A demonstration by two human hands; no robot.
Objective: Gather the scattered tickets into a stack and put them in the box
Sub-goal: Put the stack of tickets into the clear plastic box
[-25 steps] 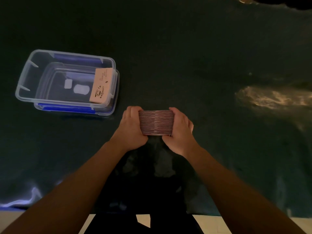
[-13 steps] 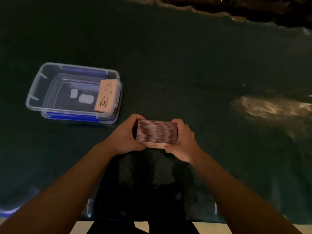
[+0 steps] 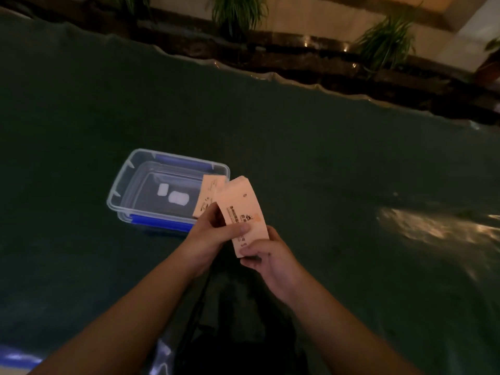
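Gathering done: left hand [image 3: 208,234] and right hand [image 3: 266,255] both clamp the squared stack of pale orange paper tickets [image 3: 240,209] above the counter, not yet inside the clear plastic blue-clipped box [image 3: 135,169].

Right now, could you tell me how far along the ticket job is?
Gathering looks done: no loose tickets show on the dark table. Both the left hand and right hand hold the ticket stack. One ticket leans inside the clear box; the stack isn't in yet.
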